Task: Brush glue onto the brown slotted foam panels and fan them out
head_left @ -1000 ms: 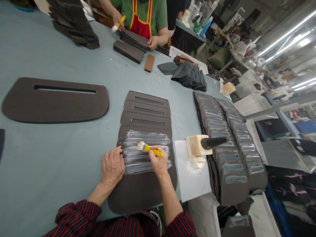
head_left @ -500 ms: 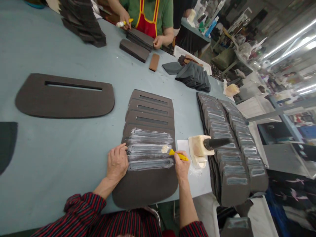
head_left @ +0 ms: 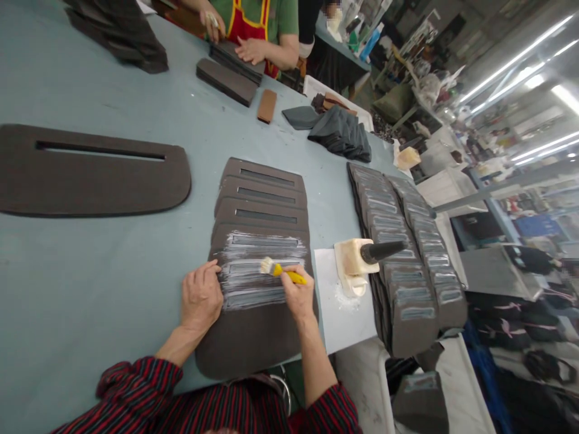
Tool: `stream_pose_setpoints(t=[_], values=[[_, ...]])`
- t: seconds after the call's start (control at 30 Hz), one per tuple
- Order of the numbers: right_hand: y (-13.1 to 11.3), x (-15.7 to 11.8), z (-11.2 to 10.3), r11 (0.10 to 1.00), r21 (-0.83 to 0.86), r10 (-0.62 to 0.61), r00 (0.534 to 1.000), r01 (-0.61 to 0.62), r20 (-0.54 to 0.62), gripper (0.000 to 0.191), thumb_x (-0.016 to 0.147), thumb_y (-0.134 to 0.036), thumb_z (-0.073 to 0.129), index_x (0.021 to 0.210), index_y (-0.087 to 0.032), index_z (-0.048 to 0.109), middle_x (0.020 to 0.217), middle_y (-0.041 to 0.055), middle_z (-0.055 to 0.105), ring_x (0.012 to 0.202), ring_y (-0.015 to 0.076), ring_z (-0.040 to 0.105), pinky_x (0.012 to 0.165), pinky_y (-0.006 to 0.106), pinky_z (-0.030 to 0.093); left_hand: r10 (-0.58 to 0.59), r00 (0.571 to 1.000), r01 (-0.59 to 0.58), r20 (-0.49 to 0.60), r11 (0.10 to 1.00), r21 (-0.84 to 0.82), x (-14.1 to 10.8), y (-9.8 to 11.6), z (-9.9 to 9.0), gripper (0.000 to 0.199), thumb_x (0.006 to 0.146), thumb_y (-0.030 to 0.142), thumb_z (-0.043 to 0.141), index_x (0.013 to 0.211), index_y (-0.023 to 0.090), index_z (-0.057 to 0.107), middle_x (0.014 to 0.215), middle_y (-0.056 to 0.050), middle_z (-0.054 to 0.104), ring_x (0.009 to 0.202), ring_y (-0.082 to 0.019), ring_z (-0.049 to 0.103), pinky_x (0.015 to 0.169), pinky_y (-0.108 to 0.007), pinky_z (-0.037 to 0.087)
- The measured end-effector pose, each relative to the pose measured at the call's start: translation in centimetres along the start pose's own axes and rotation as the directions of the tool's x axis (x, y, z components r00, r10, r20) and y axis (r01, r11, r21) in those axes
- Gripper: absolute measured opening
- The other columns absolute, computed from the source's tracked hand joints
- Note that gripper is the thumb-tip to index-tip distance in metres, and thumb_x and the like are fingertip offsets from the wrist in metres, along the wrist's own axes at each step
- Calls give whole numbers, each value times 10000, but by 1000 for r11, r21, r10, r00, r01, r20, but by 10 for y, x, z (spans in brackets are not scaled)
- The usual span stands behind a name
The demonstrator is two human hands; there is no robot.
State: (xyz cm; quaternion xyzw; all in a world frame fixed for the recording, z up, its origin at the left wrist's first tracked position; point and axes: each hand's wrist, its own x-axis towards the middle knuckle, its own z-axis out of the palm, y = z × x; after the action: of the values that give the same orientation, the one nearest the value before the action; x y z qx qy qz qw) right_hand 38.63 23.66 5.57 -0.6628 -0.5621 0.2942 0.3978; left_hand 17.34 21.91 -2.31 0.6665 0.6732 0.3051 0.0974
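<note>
Dark brown slotted panels (head_left: 256, 337) lie overlapped in a fanned stack before me. White glue streaks cover the nearer slots, while the far slots are bare. My right hand (head_left: 298, 290) is closed round the yellow handle of a glue brush (head_left: 277, 269), whose white-coated bristles touch the streaked area around the middle slot. My left hand (head_left: 202, 294) lies at the stack's left edge, its fingers extended and fingertips touching the panels. Right of the stack, a cream glue container (head_left: 350, 259) with a black spout sits on a white sheet (head_left: 326, 313).
Glue-streaked panels (head_left: 414, 325) overlap in two rows at right. Another slotted panel (head_left: 90, 184) lies left on the blue-grey table (head_left: 113, 271). Across it, a co-worker's hand (head_left: 251, 50) rests on dark pieces, near a brown block (head_left: 266, 106) and grey pieces (head_left: 341, 135).
My right hand has drawn the brush leftward across the panels. My left hand stays at the stack's edge. The co-worker's hand has moved onto the dark pieces. The whole view has shifted slightly.
</note>
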Motion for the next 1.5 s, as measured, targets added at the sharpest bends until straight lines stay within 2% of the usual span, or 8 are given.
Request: stream_pose_setpoints(t=[0.1,0.2,0.37,0.53,0.87,0.97,1.2,1.5], values=[[25,5,-61,991,-88,85,979,-102,-183,124,766,-276,552,741,-176,619,660,-24,576,593,117,500,578,232,402,-8,1000,8,5,1000,-23,1,0,3,233,868,141,417,1045,162,568,1204,-139,597,1078,-293,506,926,-451,376],[25,2,-76,986,-131,70,963,-107,-259,127,772,-278,557,737,-172,616,644,-27,559,590,118,487,581,237,388,-29,1000,29,6,998,-57,4,-1,3,217,884,181,413,1034,165,568,1193,-138,598,1079,-291,515,939,-466,379],[-14,-18,-22,1000,0,23,998,-23,-61,109,811,-261,550,784,-181,619,698,-15,585,624,123,520,605,237,407,-54,998,50,-21,982,-182,-2,-11,-19,232,911,231,395,1094,183,529,1150,-113,600,1104,-241,532,962,-430,406],[-37,-31,32,995,80,-74,990,65,120,99,815,-216,532,796,-192,626,731,-9,606,665,126,555,654,237,429,147,977,-137,153,988,-75,-35,-10,-38,241,886,196,467,1104,209,567,1127,-83,643,1075,-225,567,981,-421,396],[-49,-36,60,984,-6,-173,974,176,145,125,812,-192,490,780,-205,610,729,4,609,678,133,561,689,237,434,220,963,-230,157,972,47,-54,-7,-29,362,844,167,513,1199,207,571,1201,-95,649,1094,-254,582,1015,-456,385],[-28,-29,32,996,-13,-82,987,84,139,121,800,-209,498,773,-206,616,692,-17,594,622,120,533,632,224,419,221,965,-229,144,972,44,-54,-8,-28,365,832,172,537,1193,209,570,1197,-91,651,1093,-259,578,1010,-459,391],[27,-2,-82,971,-197,75,952,-137,-296,115,754,-264,533,706,-184,601,628,-25,556,598,128,499,606,243,399,238,962,-243,131,970,27,-56,-12,-23,393,823,182,556,1216,209,546,1210,-96,639,1089,-277,575,1001,-473,400],[-34,-53,11,985,-27,-164,978,169,131,136,829,-196,492,789,-203,622,738,16,610,667,132,561,667,251,443,217,970,-215,110,976,-25,-60,-13,-21,360,853,176,499,1211,204,478,1233,-123,597,1140,-275,549,1001,-499,419]])
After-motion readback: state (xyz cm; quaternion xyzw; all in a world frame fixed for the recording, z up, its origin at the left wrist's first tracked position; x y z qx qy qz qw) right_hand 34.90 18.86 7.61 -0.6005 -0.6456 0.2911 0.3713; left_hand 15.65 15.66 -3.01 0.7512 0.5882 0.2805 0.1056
